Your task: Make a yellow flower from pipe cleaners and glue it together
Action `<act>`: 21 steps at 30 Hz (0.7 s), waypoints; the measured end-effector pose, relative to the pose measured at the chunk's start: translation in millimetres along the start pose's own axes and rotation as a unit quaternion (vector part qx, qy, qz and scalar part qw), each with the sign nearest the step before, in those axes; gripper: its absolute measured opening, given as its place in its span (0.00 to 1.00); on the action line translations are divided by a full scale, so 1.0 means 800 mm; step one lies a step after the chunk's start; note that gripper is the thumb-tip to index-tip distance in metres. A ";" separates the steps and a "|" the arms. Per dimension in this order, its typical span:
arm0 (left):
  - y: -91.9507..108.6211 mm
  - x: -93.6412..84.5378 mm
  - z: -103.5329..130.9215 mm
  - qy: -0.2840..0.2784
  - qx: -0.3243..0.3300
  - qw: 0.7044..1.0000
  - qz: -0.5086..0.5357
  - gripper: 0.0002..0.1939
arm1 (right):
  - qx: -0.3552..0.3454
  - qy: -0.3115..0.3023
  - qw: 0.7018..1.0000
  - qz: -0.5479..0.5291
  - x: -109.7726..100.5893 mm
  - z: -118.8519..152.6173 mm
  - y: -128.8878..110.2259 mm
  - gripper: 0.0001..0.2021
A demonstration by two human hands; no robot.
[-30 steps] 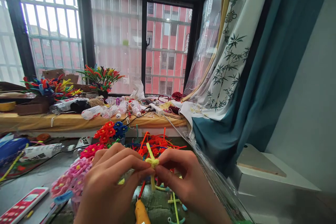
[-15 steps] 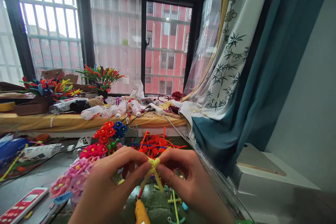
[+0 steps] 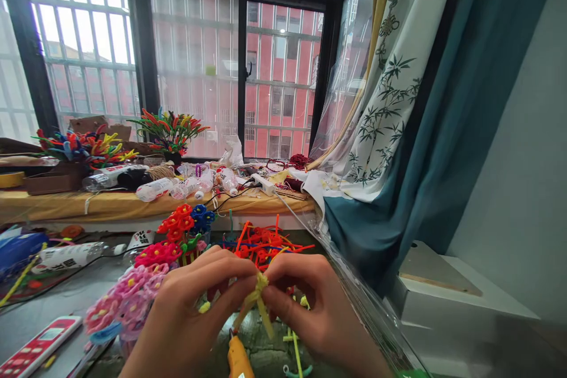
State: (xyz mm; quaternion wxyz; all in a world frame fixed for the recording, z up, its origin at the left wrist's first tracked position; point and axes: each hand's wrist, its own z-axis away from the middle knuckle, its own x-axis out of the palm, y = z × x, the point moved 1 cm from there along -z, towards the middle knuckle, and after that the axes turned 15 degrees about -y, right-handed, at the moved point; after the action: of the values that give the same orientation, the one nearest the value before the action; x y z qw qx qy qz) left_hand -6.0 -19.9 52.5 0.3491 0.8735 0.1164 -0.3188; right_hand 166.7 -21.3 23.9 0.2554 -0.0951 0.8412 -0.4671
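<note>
Between my two hands is a yellow pipe cleaner (image 3: 261, 286), twisted into a small knot at the top with two ends hanging down. My left hand (image 3: 199, 301) pinches it from the left with thumb and forefinger. From the other side my right hand (image 3: 308, 301) pinches the same piece, fingertips close to the knot. Below them a yellow glue gun (image 3: 239, 357) lies with its nozzle pointing up. Behind the hands sits a heap of red pipe cleaners (image 3: 261, 245). More yellow-green pieces (image 3: 296, 348) lie near my right wrist.
Pink pipe-cleaner flowers (image 3: 128, 301) and red ones (image 3: 177, 221) stand left of my hands. A red-and-white remote-like device (image 3: 42, 345) lies at lower left, near a plastic bottle (image 3: 71, 257). Bottles and a power strip (image 3: 264, 185) crowd the windowsill. A white box (image 3: 465, 301) stands right.
The yellow pipe cleaner has tilted and dropped slightly between my fingers. My left fingertips have shifted a little right; both hands still pinch it.
</note>
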 end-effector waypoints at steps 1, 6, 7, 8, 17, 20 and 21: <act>-0.001 -0.001 0.001 0.004 0.003 1.000 -0.003 0.06 | -0.001 0.005 1.000 -0.012 0.001 -0.001 0.001 0.06; -0.013 -0.008 0.009 0.007 -0.033 0.999 0.002 0.02 | -0.013 0.061 0.994 -0.087 0.004 -0.003 0.005 0.10; -0.016 -0.009 0.010 -0.001 -0.028 1.000 0.011 0.01 | -0.013 0.069 0.994 -0.090 0.004 -0.003 0.005 0.10; -0.018 -0.009 0.011 -0.010 -0.019 1.000 0.018 0.01 | -0.013 0.071 0.993 -0.089 0.004 -0.003 0.005 0.10; -0.016 0.009 0.003 -0.015 0.029 0.998 0.056 0.06 | 0.008 0.066 0.996 -0.064 0.003 -0.003 -0.002 0.05; -0.014 0.012 0.003 -0.018 0.007 0.998 0.062 0.08 | 0.018 0.044 0.997 -0.062 0.002 -0.005 -0.007 0.05; -0.014 0.012 0.003 -0.019 0.006 0.998 0.060 0.08 | 0.017 0.046 0.997 -0.060 0.001 -0.005 -0.008 0.05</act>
State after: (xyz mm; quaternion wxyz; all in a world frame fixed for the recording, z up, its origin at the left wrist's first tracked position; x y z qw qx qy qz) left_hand -4.7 -13.4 39.0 0.3648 0.8748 0.0550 -0.3140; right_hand 163.6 -22.1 30.5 0.1898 -0.1197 0.8364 -0.5001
